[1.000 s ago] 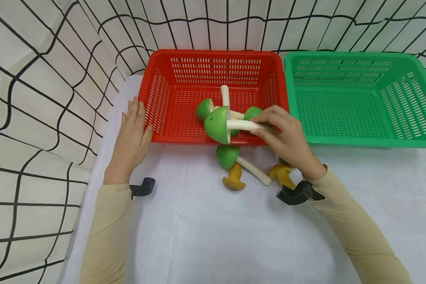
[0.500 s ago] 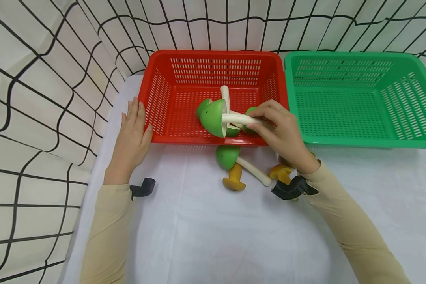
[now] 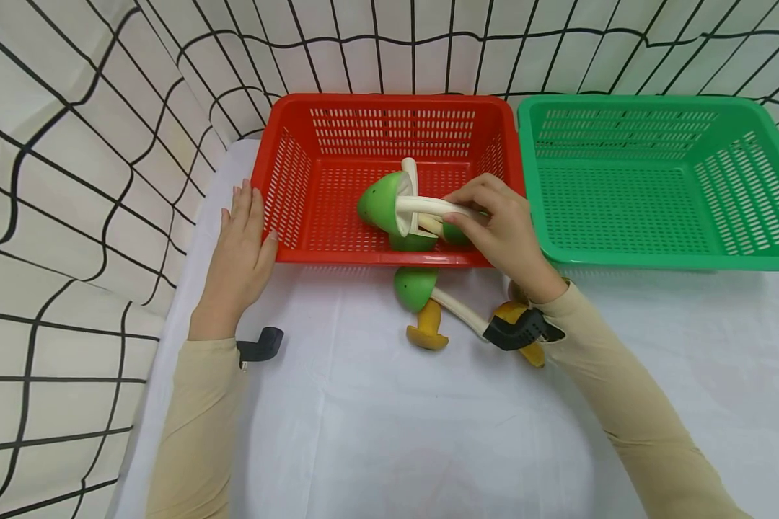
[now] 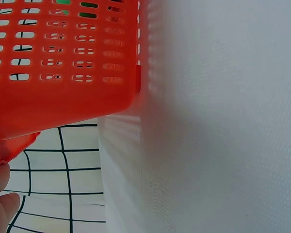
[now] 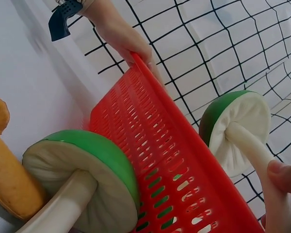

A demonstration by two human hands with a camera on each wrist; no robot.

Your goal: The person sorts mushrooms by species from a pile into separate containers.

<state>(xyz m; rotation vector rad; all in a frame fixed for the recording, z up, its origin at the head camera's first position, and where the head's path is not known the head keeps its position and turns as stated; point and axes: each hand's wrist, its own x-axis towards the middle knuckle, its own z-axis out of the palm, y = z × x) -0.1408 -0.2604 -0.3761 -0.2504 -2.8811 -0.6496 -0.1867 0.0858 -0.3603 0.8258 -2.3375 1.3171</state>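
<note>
My right hand point(image 3: 506, 231) pinches the white stem of a toy mushroom point(image 3: 379, 204) between thumb and fingers, over the red basket point(image 3: 396, 257). The green cap points left; in the right wrist view its pale underside shows above the rim. Beneath it, several more green-capped mushrooms point(image 3: 412, 241) lie in the basket, partly covered. My left hand point(image 3: 236, 259) lies with straight fingers along the basket's left edge. In front of the basket, another green-capped mushroom point(image 3: 415, 288) lies on the white cloth, close to a small yellow mushroom point(image 3: 428, 328).
A green basket point(image 3: 623, 256) with perforated walls stands right of the red one. Under my right wrist, a second yellow mushroom point(image 3: 534, 355) is partly hidden. Black wire grid point(image 3: 396, 37) over white cloth encloses the back and left sides.
My right hand has moved left and farther back over the red basket, carrying the mushroom deeper over the others. The left hand stays in place.
</note>
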